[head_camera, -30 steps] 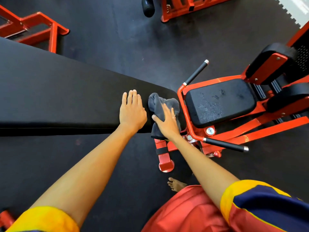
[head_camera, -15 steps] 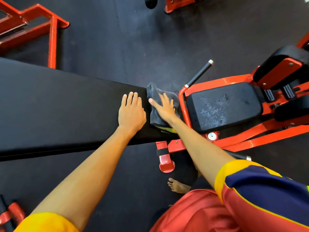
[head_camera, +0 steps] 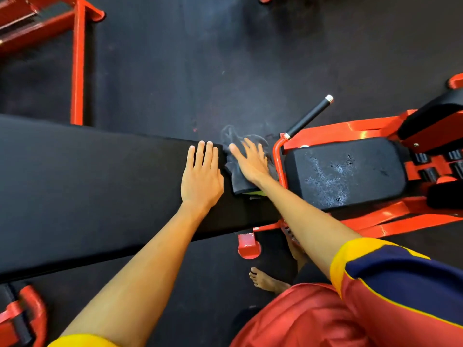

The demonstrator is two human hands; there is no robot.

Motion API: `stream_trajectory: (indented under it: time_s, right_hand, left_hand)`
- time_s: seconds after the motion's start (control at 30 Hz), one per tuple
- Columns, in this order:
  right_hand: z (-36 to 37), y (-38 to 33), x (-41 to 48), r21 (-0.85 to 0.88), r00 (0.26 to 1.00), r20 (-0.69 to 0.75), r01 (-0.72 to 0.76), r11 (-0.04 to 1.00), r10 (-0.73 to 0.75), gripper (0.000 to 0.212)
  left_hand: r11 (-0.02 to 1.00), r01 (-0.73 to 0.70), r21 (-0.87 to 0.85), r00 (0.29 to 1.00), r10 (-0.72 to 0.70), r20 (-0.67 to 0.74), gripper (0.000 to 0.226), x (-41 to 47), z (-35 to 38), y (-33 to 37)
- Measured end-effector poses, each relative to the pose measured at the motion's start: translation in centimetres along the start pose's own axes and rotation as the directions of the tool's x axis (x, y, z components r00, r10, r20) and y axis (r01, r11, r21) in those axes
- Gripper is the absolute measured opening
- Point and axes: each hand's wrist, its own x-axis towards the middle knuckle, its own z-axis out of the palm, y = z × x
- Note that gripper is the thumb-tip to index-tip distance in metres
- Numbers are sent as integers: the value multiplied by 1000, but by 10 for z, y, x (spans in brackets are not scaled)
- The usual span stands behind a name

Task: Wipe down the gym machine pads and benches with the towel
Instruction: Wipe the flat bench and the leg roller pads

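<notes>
The crumpled dark grey cloth towel [head_camera: 240,176] lies at the narrow end of the long black padded bench [head_camera: 87,176], pinned under the right hand [head_camera: 251,163], its fingers straight and spread. Soft, light and floppy, it likely bunches; a flat palm over its middle seems best. Beside it, the left hand [head_camera: 201,179] rests flat on the bench, fingers straight.

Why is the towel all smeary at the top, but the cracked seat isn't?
Head view: the towel smears at its far edge, probably motion blur under the right hand; the seat looks sharp; the red frame at top left is blurred too; the wide lens bends the bench.
</notes>
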Motion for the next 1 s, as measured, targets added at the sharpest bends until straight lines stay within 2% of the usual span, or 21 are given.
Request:
stream_trajectory:
  time_s: [0.1,0.17,0.23,0.33,0.37,0.43,0.5,0.6,0.67,0.8,0.87,0.93,1.0]
  right_hand:
    - [9,12,-11,0,984,-24,176,984,-176,69]
    - [5,39,-6,-67,975,-72,207,976,-212,76]
    - [-9,59,8,-85,987,-109,107,991,-116,81]
    - [-27,55,32,16,995,-65,-76,997,77,78]
    - [-30,42,38,-7,993,-52,-108,994,108,81]
    - [-30,4,41,-146,998,-3,-68,987,68,77]
    - [-21,-31,40,-261,997,67,59,964,-43,69]
    - [-14,-49,34,-285,986,115,152,946,-124,68]
    - [-18,-30,39,-275,990,119,112,955,-82,75]
    - [-40,27,71,-254,986,86,-117,960,142,92]
    - [-40,29,77,-261,978,73,-172,950,197,93]
    - [-30,7,71,-285,984,54,-150,947,172,84]
    - [-15,-16,55,-311,999,12,-47,949,53,70]
  left_hand:
    - [1000,4,24,1000,-5,12,64,3,4,1]
    - [1000,24,17,1000,-24,11,64,3,6,1]
    - [1000,24,6,999,-24,22,64,5,5,2]
    - [999,32,17,999,-32,35,65,6,5,2]
    - [999,34,20,999,-35,39,65,6,5,2]
    - [999,38,26,998,-39,44,65,7,5,2]
    - [999,35,31,998,-36,46,66,7,5,3]
    - [999,37,31,998,-38,51,66,7,5,3]
    - [999,37,27,998,-39,47,66,8,5,3]
    - [999,42,10,998,-42,53,66,7,3,4]
    - [999,43,15,998,-43,50,66,8,3,3]
    - [999,43,18,998,-44,50,66,9,3,3]
    - [999,44,26,998,-45,51,66,8,3,4]
